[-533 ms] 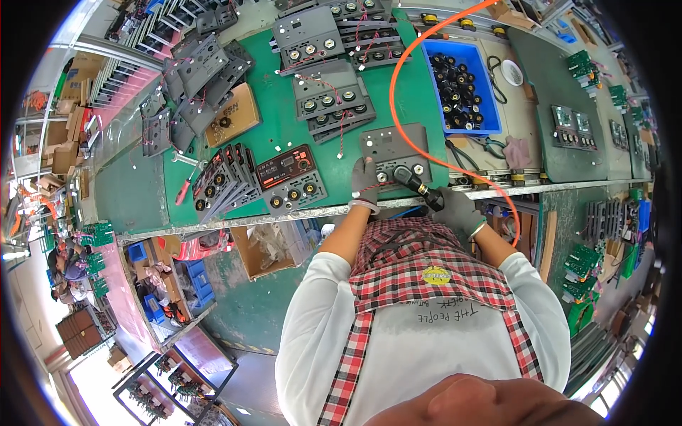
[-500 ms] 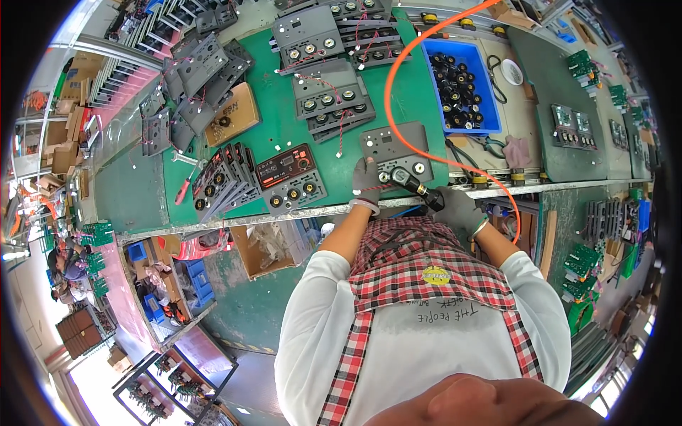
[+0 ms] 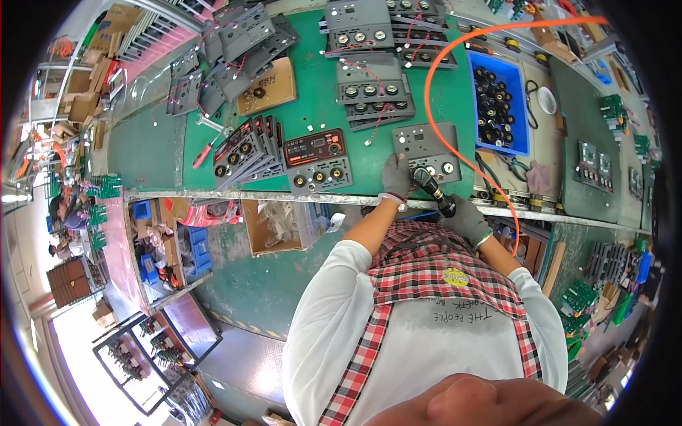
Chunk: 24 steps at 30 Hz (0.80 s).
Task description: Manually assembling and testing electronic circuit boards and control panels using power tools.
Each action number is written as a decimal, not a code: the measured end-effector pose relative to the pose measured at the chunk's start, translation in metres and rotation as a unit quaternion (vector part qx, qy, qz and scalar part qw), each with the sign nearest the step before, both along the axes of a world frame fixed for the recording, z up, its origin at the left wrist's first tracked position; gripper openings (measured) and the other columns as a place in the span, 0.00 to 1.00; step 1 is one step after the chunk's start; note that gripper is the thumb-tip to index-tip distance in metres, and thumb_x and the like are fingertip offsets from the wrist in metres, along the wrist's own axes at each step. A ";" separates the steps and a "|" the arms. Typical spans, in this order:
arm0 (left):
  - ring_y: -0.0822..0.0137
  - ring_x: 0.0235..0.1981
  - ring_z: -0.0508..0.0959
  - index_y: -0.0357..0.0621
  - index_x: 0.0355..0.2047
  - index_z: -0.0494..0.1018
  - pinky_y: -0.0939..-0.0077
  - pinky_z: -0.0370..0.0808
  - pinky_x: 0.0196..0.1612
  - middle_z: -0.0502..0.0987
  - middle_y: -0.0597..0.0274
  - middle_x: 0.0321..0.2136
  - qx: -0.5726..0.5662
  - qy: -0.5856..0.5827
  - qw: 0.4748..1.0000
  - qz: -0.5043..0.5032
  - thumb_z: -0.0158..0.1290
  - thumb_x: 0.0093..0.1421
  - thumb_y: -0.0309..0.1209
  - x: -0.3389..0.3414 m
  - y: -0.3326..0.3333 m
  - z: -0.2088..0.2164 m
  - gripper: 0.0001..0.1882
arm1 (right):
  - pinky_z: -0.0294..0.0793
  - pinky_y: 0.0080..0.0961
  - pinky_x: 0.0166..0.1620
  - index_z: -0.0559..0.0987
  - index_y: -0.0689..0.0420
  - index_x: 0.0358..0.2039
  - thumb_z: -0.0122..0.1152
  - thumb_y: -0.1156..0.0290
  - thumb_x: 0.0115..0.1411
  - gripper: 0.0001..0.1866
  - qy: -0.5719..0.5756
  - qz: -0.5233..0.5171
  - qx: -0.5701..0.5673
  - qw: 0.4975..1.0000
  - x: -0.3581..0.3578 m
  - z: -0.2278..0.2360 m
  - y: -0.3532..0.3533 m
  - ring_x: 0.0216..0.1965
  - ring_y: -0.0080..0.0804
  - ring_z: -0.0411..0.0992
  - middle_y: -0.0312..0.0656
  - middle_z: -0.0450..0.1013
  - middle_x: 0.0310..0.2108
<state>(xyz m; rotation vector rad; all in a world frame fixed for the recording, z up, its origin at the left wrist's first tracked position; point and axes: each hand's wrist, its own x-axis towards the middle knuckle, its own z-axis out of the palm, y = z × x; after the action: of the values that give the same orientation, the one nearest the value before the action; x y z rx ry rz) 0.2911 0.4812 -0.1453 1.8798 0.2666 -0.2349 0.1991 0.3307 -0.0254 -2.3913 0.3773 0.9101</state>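
My right hand (image 3: pixel 466 221), in a grey glove, is wrapped round a black air ratchet wrench (image 3: pixel 442 201). The wrench head rests over the left part of the lower row of round fittings on a grey panel (image 3: pixel 424 140); two metal fittings show to its right. My left hand (image 3: pixel 395 175), also gloved, grips the panel's lower left side, with a red wire by its fingers. The panel lies flat near the front edge of the green-topped bench (image 3: pixel 369 160). Left of it lies a panel with a black and red faceplate (image 3: pixel 313 148).
An orange hose (image 3: pixel 430 92) arches over the panel and down the right side. A blue bin (image 3: pixel 526 128) holds black round parts. Stacked grey panels (image 3: pixel 362 39), more faceplate panels (image 3: pixel 245 157), a cardboard piece (image 3: pixel 280 85) and a red-handled screwdriver (image 3: pixel 202 156) lie around.
The whole view has shifted, bench items appearing further right. The wrench head has moved left along the panel's fittings, from the middle toward the left one. Both hands keep their holds.
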 end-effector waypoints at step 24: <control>0.51 0.31 0.72 0.39 0.36 0.66 0.62 0.67 0.35 0.71 0.44 0.29 -0.050 0.035 0.991 -0.123 0.43 0.56 0.43 -0.031 0.035 0.027 0.18 | 0.68 0.31 0.37 0.70 0.58 0.41 0.60 0.68 0.33 0.28 -0.116 -0.044 0.168 0.978 -0.036 -0.005 -0.042 0.32 0.40 0.70 0.47 0.71 0.30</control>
<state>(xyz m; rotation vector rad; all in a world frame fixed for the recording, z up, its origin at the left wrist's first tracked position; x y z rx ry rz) 0.2599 0.5163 -0.1181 1.8061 0.0665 -0.4737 0.1635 0.2885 -0.0305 -2.1193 0.2163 0.5930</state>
